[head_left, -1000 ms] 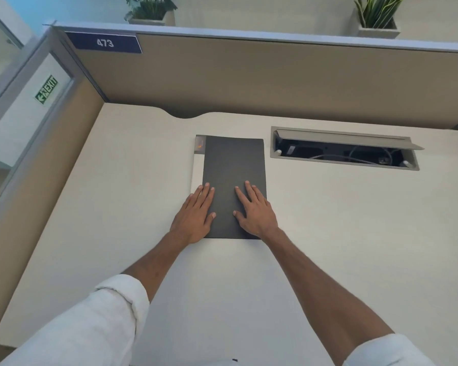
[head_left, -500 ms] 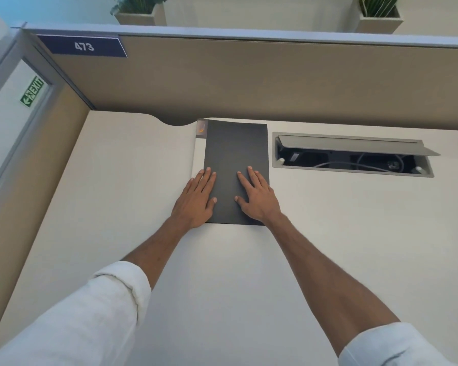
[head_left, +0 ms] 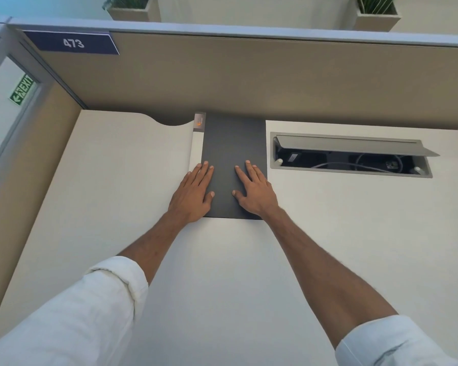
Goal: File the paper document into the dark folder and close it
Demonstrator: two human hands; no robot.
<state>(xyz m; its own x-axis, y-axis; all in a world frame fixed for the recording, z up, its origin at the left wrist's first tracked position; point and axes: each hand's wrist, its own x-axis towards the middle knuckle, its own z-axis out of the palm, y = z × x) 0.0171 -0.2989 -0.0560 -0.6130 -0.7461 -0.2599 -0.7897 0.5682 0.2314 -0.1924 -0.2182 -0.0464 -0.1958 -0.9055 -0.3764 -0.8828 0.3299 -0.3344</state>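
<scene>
The dark folder [head_left: 233, 143] lies shut and flat on the white desk [head_left: 328, 233], its far edge against the cubicle partition. A strip of white paper [head_left: 197, 146] with a small orange mark sticks out along its left side. My left hand [head_left: 193, 194] rests palm down on the folder's near left edge, fingers spread and partly on the paper strip. My right hand [head_left: 254, 191] lies flat on the near right part of the cover. Neither hand grips anything.
An open cable tray [head_left: 352, 154] with wires is sunk into the desk right of the folder, its grey lid raised. A beige partition [head_left: 249, 80] walls the far side, another the left. A curved cutout [head_left: 172, 121] notches the desk's far edge.
Both hands have slid the folder away from me until its far edge meets the partition. The hands kept their flat pose on the cover.
</scene>
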